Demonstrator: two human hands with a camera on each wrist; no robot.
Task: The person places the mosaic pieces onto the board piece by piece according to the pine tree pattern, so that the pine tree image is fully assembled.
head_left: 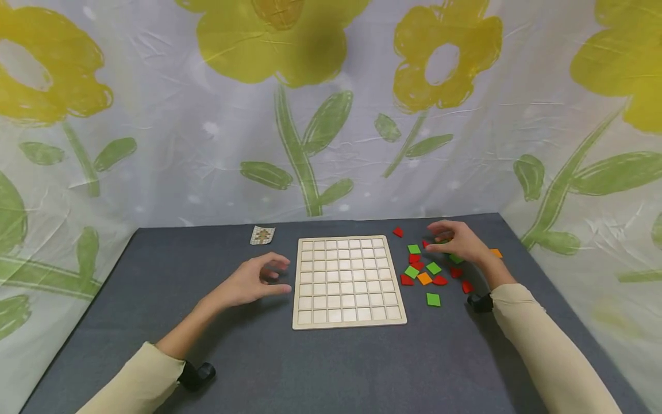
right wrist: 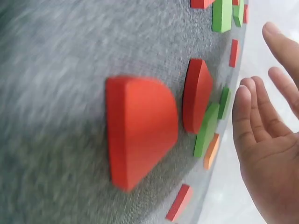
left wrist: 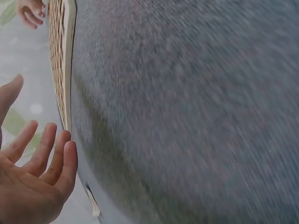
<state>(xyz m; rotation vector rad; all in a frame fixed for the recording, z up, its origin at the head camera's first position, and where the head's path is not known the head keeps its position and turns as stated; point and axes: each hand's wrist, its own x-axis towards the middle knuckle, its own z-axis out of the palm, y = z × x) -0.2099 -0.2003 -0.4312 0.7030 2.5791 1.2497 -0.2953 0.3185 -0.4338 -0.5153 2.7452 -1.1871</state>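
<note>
A pale wooden grid board [head_left: 347, 282] with rows of square cells lies on the dark table. Just left of its edge hovers my left hand [head_left: 256, 280], fingers loosely bent and thumb apart, holding nothing. My right hand [head_left: 460, 240] is above the far part of a scatter of small tiles to the board's right, with thumb and fingers apart and the palm bare. Among those tiles are a green square [head_left: 433, 299], an orange square [head_left: 424, 279] and several red pieces. One red tile [right wrist: 142, 130] with a rounded side looms large in the right wrist view. Some tiles are partly hidden by the right hand.
A small patterned card [head_left: 262, 235] lies beyond the board at the back left. One red tile [head_left: 397, 232] sits apart near the back edge. A flower-printed curtain [head_left: 207, 144] hangs behind the dark table [head_left: 331, 368].
</note>
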